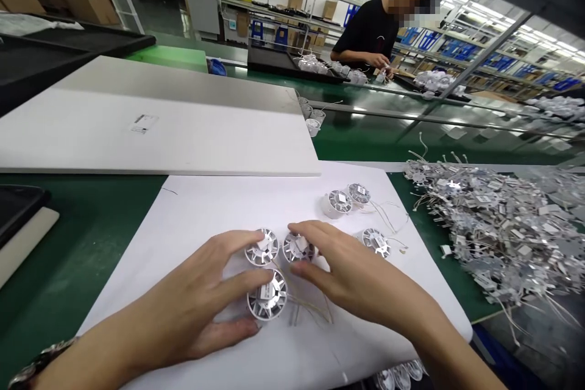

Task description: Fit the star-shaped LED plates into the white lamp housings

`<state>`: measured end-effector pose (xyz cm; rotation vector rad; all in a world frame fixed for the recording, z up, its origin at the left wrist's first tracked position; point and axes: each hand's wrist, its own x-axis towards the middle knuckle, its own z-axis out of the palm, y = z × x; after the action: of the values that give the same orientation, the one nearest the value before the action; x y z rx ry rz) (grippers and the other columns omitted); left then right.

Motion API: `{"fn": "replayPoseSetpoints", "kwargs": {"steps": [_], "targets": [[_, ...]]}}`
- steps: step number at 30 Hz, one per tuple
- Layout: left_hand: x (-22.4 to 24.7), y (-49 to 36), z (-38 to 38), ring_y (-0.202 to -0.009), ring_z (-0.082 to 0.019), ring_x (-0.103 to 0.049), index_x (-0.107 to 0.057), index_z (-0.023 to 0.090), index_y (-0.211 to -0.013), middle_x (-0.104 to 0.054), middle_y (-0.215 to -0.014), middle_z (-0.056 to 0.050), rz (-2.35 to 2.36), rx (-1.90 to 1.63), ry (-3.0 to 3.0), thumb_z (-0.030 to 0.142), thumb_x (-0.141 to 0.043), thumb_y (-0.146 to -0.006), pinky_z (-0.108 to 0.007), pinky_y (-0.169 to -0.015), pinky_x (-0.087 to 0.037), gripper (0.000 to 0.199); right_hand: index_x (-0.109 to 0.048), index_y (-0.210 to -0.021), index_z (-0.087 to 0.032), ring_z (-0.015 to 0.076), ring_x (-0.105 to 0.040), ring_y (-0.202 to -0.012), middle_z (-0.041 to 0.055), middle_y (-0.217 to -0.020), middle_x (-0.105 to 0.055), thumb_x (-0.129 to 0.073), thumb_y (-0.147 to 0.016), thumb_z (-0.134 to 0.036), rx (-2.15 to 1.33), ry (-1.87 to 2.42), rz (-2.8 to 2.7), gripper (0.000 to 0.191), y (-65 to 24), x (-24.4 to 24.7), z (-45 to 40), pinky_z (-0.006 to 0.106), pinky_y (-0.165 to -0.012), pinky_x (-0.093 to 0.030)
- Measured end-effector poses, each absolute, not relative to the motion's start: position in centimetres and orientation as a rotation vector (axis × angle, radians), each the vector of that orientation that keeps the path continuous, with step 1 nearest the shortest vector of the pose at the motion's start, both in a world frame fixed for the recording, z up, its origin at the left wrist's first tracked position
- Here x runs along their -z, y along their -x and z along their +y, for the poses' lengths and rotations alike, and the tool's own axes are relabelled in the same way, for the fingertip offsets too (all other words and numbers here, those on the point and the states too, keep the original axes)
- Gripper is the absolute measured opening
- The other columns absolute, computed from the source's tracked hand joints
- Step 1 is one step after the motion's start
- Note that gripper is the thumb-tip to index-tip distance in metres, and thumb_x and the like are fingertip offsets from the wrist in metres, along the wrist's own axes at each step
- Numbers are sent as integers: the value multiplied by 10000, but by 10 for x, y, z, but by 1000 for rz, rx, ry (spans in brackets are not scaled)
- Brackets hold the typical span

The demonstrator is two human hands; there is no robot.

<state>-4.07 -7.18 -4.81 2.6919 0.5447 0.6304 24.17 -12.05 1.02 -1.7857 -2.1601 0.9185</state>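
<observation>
Several round white lamp housings with slotted metal faces and thin wires lie on a white sheet point(137, 292). My left hand point(192, 298) curves over two of them, with its fingers on the upper housing point(262, 247) and its fingers and thumb around the lower one point(267, 294). My right hand point(351, 274) spans a third housing point(297, 248), with fingers on top and thumb at its near edge. Further housings point(338, 204) point(375, 242) stand beyond my right hand, untouched.
To the right, a large heap of metal parts with wires point(493, 219) covers the green bench point(68, 256). A white board point(159, 128) lies ahead. Beyond it, a co-worker point(370, 30) handles small parts at a neighbouring bench.
</observation>
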Motion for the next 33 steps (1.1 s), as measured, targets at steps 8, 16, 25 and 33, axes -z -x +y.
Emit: {"fn": "replayPoseSetpoints", "kwargs": {"steps": [8,16,25,33], "targets": [[55,36,-69,-1532,-463,-527,-590,330,-1503,-452,-1729,-175,553,-415,-2734,479,-915,-866,-612,-1128,-600,730,-596,-1495,-203,257,-629,-1373,86,-1517,-647,-596,-990,48,-885,1594,-2310,564,-253,-6,-131,415,-1137,-561],[48,43,-61,-1524,-409,-555,-591,329,-1471,-345,-1777,-153,802,-432,-2634,291,-650,-993,-457,-1012,-683,483,-624,-1450,-240,270,-715,-1210,103,-1448,-658,-440,-915,123,-726,1694,-2291,672,-255,-1,-115,405,-1009,-612],[51,43,-79,-1456,-405,-626,-321,426,-1713,-248,-1843,-80,996,-516,-2380,393,-795,-947,-419,-964,-707,902,-395,-1709,-186,365,-475,-1561,192,-1698,-471,-806,-1003,-332,-978,1440,-2335,830,-231,-10,-106,550,-1264,-473],[50,71,-53,-1347,-279,-717,-620,455,-1462,-662,-1545,16,1372,-964,-2152,548,-568,-1098,-389,-1128,-614,379,-417,-1638,-122,572,-572,-1419,389,-1651,-428,-785,-879,-828,-152,1356,-2753,1100,-177,41,-99,718,-963,-635]]}}
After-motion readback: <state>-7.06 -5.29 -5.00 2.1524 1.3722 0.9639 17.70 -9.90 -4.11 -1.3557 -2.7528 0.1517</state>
